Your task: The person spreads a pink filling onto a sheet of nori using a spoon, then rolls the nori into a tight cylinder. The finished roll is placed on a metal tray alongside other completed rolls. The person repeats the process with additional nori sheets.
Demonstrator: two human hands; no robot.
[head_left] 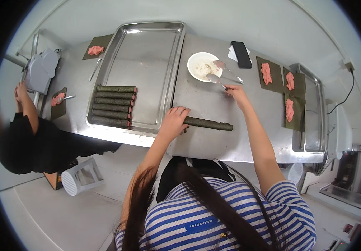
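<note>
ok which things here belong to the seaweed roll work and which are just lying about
Seemingly in the work:
dark green seaweed roll at the left hand
silver metal spoon in the right hand
round white bowl
dark green seaweed sheets with pink filling
large silver metal tray holding similar rolls

Probably just lying about:
black rectangular phone-like device
white paper under it
white plastic stool

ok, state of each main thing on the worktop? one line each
Nori roll: rolled up, left fingers at its left end
White bowl: upright, uncovered, some residue inside
Near spoon: held by right fingers, at bowl's edge
Other spoon: unheld, leaning on bowl
Left steel tray: partly filled, nori rolls in a row
Nori sheets, right: unrolled, pink filling on top
Black phone: flat, screen state unclear
</note>
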